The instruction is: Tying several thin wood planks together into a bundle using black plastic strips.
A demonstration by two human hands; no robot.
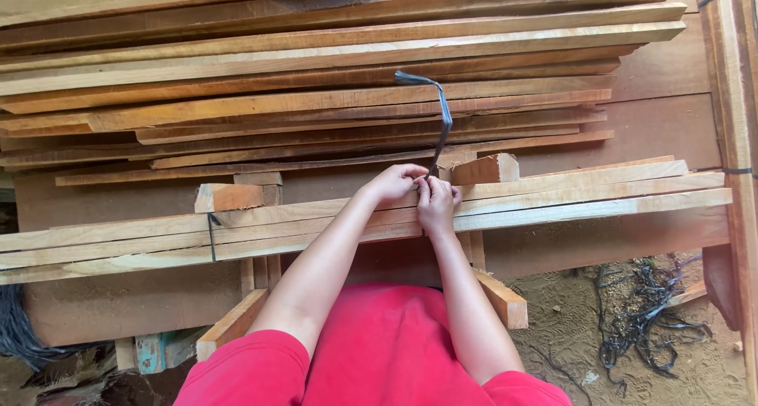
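both hands, left hand (395,183) and right hand (437,203), pinch the dark strap (439,110) atop the plank bundle (553,201), mid-tying; next move likely calls for cinching it tight.

Ahead of you, a tall stack of long rough-sawn reddish-brown wooden planks (316,67) fills the upper view, ends staggered toward the right. A short square-cut block of orange-brown wood (485,169) sits just beyond the near boards, right of centre; a second short block of pale orange wood (230,197) sits to the left. On the sandy ground (568,311) at lower right you have a tangle of dark plastic strap offcuts (643,311). An upright wooden post bound with dark bands (734,122) stands at the right edge.
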